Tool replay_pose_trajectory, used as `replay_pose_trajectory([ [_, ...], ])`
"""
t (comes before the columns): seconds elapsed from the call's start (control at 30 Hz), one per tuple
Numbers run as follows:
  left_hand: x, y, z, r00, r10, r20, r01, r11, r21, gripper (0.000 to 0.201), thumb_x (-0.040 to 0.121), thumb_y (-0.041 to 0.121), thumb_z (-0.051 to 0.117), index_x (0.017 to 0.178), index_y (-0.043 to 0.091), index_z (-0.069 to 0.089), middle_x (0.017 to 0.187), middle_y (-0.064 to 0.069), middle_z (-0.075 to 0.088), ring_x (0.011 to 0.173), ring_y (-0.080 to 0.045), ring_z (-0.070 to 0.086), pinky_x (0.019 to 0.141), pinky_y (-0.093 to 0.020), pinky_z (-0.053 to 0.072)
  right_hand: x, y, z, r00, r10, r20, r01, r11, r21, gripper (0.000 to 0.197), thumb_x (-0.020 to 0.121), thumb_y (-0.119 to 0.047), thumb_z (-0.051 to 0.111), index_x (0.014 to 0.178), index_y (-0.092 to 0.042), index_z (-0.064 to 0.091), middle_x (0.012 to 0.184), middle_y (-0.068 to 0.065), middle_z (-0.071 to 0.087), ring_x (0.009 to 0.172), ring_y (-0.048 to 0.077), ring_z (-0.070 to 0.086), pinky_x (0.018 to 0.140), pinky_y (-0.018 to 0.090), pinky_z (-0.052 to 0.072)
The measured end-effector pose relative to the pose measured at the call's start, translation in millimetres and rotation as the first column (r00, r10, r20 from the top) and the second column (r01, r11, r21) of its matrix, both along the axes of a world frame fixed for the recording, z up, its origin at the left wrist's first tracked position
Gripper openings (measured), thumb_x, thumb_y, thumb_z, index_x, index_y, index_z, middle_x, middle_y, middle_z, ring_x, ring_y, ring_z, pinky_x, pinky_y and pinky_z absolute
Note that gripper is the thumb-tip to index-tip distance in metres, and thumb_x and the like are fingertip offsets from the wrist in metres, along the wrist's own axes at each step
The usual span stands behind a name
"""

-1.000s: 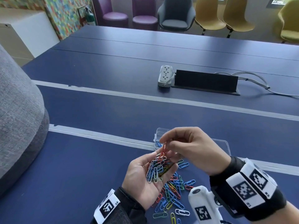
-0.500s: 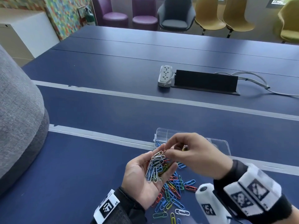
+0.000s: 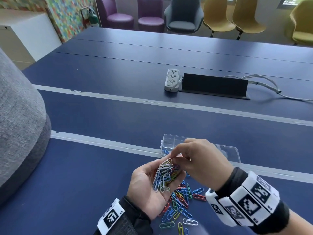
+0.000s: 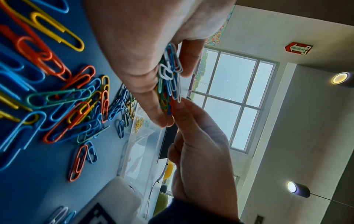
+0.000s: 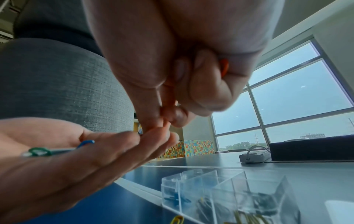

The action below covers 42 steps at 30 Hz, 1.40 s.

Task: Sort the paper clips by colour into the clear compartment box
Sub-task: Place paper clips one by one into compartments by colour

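Observation:
My left hand (image 3: 167,168) lies palm-up above the table, carrying a bunch of mixed paper clips (image 3: 163,177), mostly white and blue. Over it, the right hand (image 3: 175,159) has thumb and forefinger pinched at the top of that bunch. Its other fingers are curled round red clips (image 5: 224,66), shown in the right wrist view. Under both hands a loose pile of coloured clips (image 3: 181,199) covers the blue table. The clear compartment box (image 3: 169,141) stands just beyond, partly hidden by the right hand. It holds blue clips (image 3: 164,150) at its left end and yellow clips (image 5: 247,218) nearer the camera.
A white power strip (image 3: 171,79) and a black cable box (image 3: 215,85) with white cords sit further back on the table. A grey upholstered shape (image 3: 20,124) fills the left edge. Chairs stand along the far side.
The right hand, which held a red clip a little above the palm, has come down to the top of the bunch. The left hand has stayed put.

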<state>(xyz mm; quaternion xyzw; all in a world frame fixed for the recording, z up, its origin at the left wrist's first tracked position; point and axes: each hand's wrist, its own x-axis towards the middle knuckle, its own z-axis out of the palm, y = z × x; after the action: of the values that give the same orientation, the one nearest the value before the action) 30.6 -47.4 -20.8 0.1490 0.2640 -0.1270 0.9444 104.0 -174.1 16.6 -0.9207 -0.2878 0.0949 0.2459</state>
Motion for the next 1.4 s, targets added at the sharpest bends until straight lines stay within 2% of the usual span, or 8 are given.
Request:
replay_pose_trajectory([
  [0.1, 0, 0, -1, 1.0, -0.012, -0.006, 0.012, 1.0, 0.0, 0.043, 0.074, 0.012, 0.05, 0.107, -0.011, 0.066, 0.101, -0.025, 0.068, 0.085, -0.036, 0.068, 0.088, -0.052, 0.049, 2, -1, 5, 0.999, 0.045, -0.006, -0.045, 0.999, 0.021, 0.009, 0.081, -0.025, 0.06, 0.083, -0.028, 0.068, 0.069, -0.01, 0.056, 0.067, 0.008, 0.052, 0.067, 0.028, 0.048],
  [0.23, 0, 3, -1, 1.0, -0.004, -0.017, 0.004, 1.0, -0.012, 0.036, 0.079, 0.011, 0.049, 0.1, -0.008, 0.069, 0.105, -0.025, 0.068, 0.09, -0.039, 0.068, 0.083, -0.049, 0.052, 22, -4, 17, 0.997, -0.057, -0.047, 0.061, 0.994, 0.096, 0.008, 0.079, -0.019, 0.06, 0.073, -0.024, 0.062, 0.057, -0.005, 0.058, 0.052, 0.004, 0.049, 0.054, 0.014, 0.038],
  [0.33, 0, 4, 0, 1.0, 0.026, -0.018, -0.026, 0.999, 0.034, 0.032, 0.08, 0.01, 0.049, 0.094, -0.007, 0.071, 0.099, -0.024, 0.069, 0.088, -0.039, 0.069, 0.081, -0.048, 0.054, 43, -9, 23, 0.989, -0.129, -0.073, 0.13, 0.992, 0.0, 0.007, 0.08, -0.02, 0.058, 0.074, -0.021, 0.061, 0.061, -0.005, 0.059, 0.054, 0.002, 0.048, 0.05, 0.01, 0.035],
  [0.47, 0, 5, 2, 0.999, 0.042, -0.029, -0.04, 0.997, 0.063, 0.031, 0.079, 0.01, 0.049, 0.092, -0.007, 0.072, 0.097, -0.025, 0.07, 0.088, -0.039, 0.069, 0.08, -0.048, 0.054, 58, -7, 23, 0.986, -0.157, -0.055, 0.148, 0.979, -0.139, 0.005, 0.079, -0.023, 0.057, 0.075, -0.02, 0.059, 0.064, -0.008, 0.057, 0.068, 0.013, 0.053, 0.06, 0.023, 0.038],
  [0.63, -1, 5, 2, 0.999, 0.039, -0.036, -0.036, 0.997, 0.067, 0.033, 0.079, 0.009, 0.049, 0.095, -0.009, 0.071, 0.099, -0.026, 0.07, 0.09, -0.039, 0.069, 0.08, -0.049, 0.054, 65, 12, 13, 0.998, -0.061, -0.006, 0.055, 0.935, -0.35, 0.019, 0.082, -0.025, 0.058, 0.086, -0.009, 0.068, 0.091, 0.01, 0.069, 0.091, 0.027, 0.06, 0.08, 0.035, 0.051],
  [0.83, 0, 8, 3, 0.998, 0.051, -0.036, -0.048, 0.997, 0.067, 0.033, 0.077, 0.009, 0.048, 0.094, -0.009, 0.071, 0.099, -0.026, 0.069, 0.087, -0.039, 0.069, 0.079, -0.049, 0.055, 69, 29, 6, 0.999, 0.021, -0.038, -0.036, 0.899, -0.437, 0.021, 0.082, -0.008, 0.055, 0.1, -0.012, 0.067, 0.105, 0.012, 0.065, 0.1, 0.03, 0.06, 0.082, 0.031, 0.051],
  [1.1, 0, 8, 3, 0.998, 0.052, -0.041, -0.049, 0.997, 0.064, 0.035, 0.077, 0.008, 0.048, 0.099, -0.01, 0.069, 0.098, -0.026, 0.069, 0.089, -0.04, 0.069, 0.08, -0.049, 0.054, 75, 36, 7, 0.994, 0.06, -0.088, -0.088, 0.928, -0.363, 0.031, 0.08, 0.0, 0.052, 0.101, -0.019, 0.064, 0.106, 0.004, 0.063, 0.095, 0.022, 0.058, 0.071, 0.022, 0.039],
  [1.4, -2, 10, 2, 0.998, 0.056, -0.033, -0.054, 0.996, 0.068, 0.034, 0.082, 0.008, 0.048, 0.103, -0.01, 0.067, 0.1, -0.026, 0.069, 0.091, -0.04, 0.068, 0.081, -0.048, 0.055, 78, 28, 15, 0.976, -0.031, -0.216, 0.012, 0.996, -0.089, 0.037, 0.081, 0.006, 0.04, 0.085, -0.022, 0.064, 0.077, 0.001, 0.061, 0.071, 0.024, 0.065, 0.07, 0.039, 0.059],
])
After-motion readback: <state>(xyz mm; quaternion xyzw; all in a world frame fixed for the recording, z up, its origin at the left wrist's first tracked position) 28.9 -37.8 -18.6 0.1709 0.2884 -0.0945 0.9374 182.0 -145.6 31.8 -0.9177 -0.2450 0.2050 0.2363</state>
